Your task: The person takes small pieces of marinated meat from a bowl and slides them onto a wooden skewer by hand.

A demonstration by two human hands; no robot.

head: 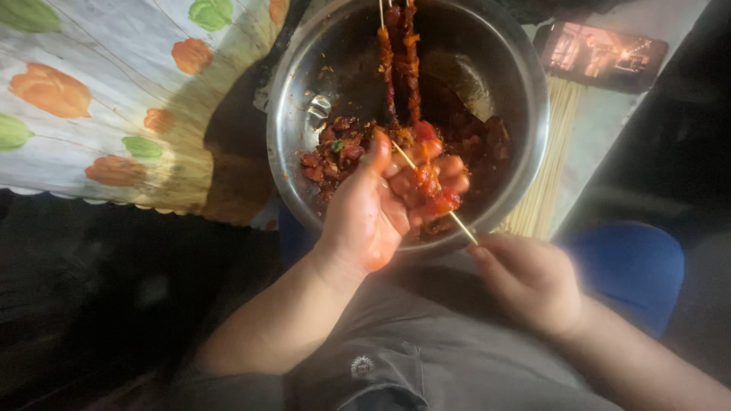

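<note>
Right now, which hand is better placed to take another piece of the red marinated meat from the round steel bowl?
Left. The left hand is over the round steel bowl, beside the red marinated meat. The right hand pinches the thin wooden skewer outside the rim.

One steel bowl [525, 114] was counted, with marinated meat pieces [339, 152] heaped inside; their number could not be told. Two loaded skewers [400, 61] were seen laid across bowl. One more skewer [434, 194], partly threaded, was counted between hands. Two hands were seen: left hand [373, 217], right hand [529, 278]. One bundle of bare bamboo sticks [548, 167] was noted beside bowl; sticks too many and too fine to be counted. One phone [601, 55] was seen. One flowered cloth [99, 99] was noted.
</note>
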